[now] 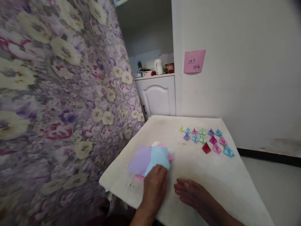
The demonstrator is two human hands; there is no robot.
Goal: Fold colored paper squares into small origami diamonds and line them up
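Observation:
My left hand [155, 183] is closed on the near edge of a light blue sheet of paper [159, 156], which bends up a little above the other sheets. Beneath and beside it lie a purple sheet [140, 160] and some pink paper [171, 156]. My right hand [190, 192] rests low over the table to the right, fingers stretched out, apart from the paper and holding nothing. Farther back on the right stand several small folded paper shapes in rows, among them a red one [206, 148] and a blue one [229, 151].
The cream-covered table [188, 166] stands near a white wall bearing a pink note [194, 61]. A floral curtain [70, 110] hangs along the left. Behind, a white cabinet [158, 95] carries a white jug [158, 67] and assorted small items.

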